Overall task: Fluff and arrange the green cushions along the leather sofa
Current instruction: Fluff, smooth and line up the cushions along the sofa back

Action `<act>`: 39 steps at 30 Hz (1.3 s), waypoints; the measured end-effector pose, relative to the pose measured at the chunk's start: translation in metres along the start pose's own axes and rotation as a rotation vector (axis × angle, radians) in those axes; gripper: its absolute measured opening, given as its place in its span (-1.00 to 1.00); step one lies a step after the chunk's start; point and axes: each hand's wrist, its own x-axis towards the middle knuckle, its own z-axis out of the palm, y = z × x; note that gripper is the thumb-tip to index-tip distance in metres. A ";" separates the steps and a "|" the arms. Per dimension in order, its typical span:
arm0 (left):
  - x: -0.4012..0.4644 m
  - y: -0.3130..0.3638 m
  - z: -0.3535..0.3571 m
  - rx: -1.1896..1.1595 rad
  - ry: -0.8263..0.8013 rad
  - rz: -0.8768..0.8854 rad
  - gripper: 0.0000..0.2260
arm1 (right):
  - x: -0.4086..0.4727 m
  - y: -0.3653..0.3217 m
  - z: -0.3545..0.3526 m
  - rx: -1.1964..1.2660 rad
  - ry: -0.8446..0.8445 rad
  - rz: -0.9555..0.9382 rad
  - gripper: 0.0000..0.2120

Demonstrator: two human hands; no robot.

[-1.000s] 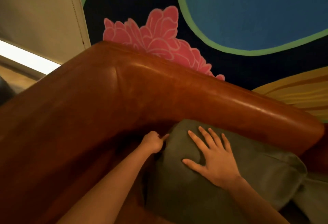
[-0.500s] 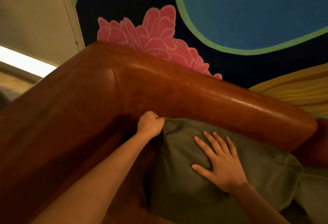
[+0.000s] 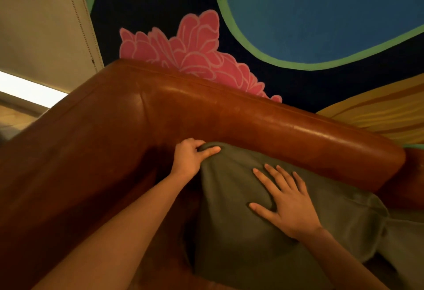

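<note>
A green cushion (image 3: 234, 239) leans in the corner of the brown leather sofa (image 3: 229, 115), against its backrest. My left hand (image 3: 191, 160) grips the cushion's top left corner, fingers curled over the fabric. My right hand (image 3: 284, 204) lies flat on the cushion's front with fingers spread, pressing a dent into it. A second green cushion (image 3: 406, 243) lies to the right, partly under the first and cut off by the frame edge.
The sofa's armrest (image 3: 68, 163) runs down the left side. Behind the backrest is a wall mural with a pink flower (image 3: 190, 53) and blue, green and yellow shapes. A beige blind (image 3: 41, 28) hangs at upper left.
My left hand rose from beside the cushion and closed on its top corner, pulling it up toward the backrest. My right hand slid slightly lower on the cushion's face.
</note>
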 end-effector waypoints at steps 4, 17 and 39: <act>0.005 -0.003 -0.002 0.008 0.033 0.026 -0.69 | -0.001 0.000 -0.002 0.020 0.016 -0.006 -0.27; -0.027 -0.060 0.004 -0.213 -0.016 -0.339 -0.53 | 0.010 0.010 -0.005 0.044 0.032 -0.020 -0.22; -0.180 -0.185 0.068 -0.172 0.071 -0.862 -0.56 | -0.041 -0.119 0.054 -0.253 0.099 -0.785 -0.30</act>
